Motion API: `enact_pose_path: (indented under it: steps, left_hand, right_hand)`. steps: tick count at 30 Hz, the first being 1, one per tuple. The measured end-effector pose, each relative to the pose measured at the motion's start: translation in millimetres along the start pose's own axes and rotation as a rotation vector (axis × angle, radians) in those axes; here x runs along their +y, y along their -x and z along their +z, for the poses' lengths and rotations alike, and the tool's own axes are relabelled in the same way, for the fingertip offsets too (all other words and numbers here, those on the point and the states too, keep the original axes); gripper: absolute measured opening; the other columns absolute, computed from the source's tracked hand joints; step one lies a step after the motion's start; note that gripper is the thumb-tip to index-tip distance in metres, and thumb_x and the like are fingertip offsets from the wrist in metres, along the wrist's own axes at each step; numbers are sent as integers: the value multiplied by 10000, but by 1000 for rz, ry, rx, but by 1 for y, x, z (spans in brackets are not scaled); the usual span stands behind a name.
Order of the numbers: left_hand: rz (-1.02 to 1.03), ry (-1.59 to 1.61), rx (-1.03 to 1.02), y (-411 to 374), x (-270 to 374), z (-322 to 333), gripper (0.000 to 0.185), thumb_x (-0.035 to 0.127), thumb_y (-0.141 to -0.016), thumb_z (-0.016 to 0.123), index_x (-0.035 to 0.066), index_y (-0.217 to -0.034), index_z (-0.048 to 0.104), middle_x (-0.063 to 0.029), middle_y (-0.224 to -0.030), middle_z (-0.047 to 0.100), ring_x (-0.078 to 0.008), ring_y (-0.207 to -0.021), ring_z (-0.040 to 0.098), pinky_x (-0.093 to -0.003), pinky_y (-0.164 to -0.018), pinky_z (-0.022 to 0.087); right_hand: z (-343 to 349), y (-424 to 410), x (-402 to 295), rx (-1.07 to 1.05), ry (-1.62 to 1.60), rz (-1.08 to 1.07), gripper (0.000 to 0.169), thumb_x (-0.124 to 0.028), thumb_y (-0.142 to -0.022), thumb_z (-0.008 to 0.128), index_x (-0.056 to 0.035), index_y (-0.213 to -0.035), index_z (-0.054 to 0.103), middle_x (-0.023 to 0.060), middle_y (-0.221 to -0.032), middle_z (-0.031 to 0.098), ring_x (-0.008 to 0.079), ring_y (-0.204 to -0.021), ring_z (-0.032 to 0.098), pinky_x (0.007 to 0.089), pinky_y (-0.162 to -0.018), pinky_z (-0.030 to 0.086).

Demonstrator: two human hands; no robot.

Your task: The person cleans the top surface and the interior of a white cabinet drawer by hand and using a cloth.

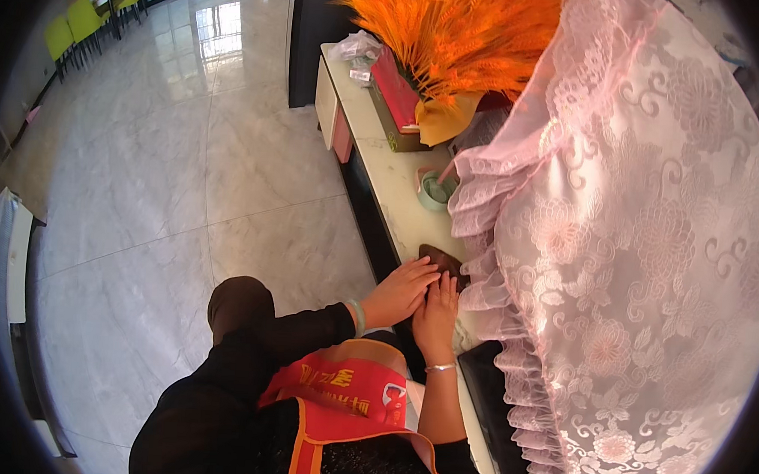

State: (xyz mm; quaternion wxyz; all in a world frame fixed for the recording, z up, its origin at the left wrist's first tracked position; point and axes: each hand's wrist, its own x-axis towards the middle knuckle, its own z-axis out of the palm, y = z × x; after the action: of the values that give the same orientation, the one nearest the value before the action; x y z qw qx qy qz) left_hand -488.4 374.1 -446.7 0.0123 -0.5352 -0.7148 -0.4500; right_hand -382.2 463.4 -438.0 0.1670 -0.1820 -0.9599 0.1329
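Note:
My left hand (402,293), with a pale green bangle at the wrist, reaches in from the left. Its fingers lie over a dark brown object (441,258) on a white marble-patterned cabinet top (394,202). Close beside it, my right hand (436,320), below which a silver bracelet circles the wrist, lays its fingers on the near side of the same object. The fingertips of both hands almost meet. The thumbs and undersides are hidden, so a grip cannot be made out. What the brown object is stays unclear; its right end runs behind the ruffle of a pink lace-edged cover (610,249).
Behind the hands stand a pale green round container (434,191), a box (395,119) with a red item, and orange dried-looking stalks (454,35). A black flat panel (490,404) leans near my right arm. Green chairs (85,19) stand far left on the tiled floor (164,161).

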Motion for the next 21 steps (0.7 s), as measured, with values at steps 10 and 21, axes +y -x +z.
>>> enact_pose_path:
  steps: [10,21]
  left_hand:
    - [-63,-143,51,9,-37,-22,480,13,-816,503,6,-1296,477,-163,-1352,487,-334,-1324,382,-470,-1113,264]
    - [-163,-217,190,-41,-147,-94,430,72,-873,488,-20,-1292,463,-206,-1330,490,-356,-1297,405,-440,-1097,300]
  right_hand:
    - [35,-43,-20,67,47,-128,523,-208,-888,508,13,-1352,416,214,-1444,359,357,-1368,297,482,-1124,203]
    - [98,-187,-70,3,37,-266,487,-202,-914,463,-3,-1357,417,181,-1449,371,328,-1356,326,459,-1111,240]
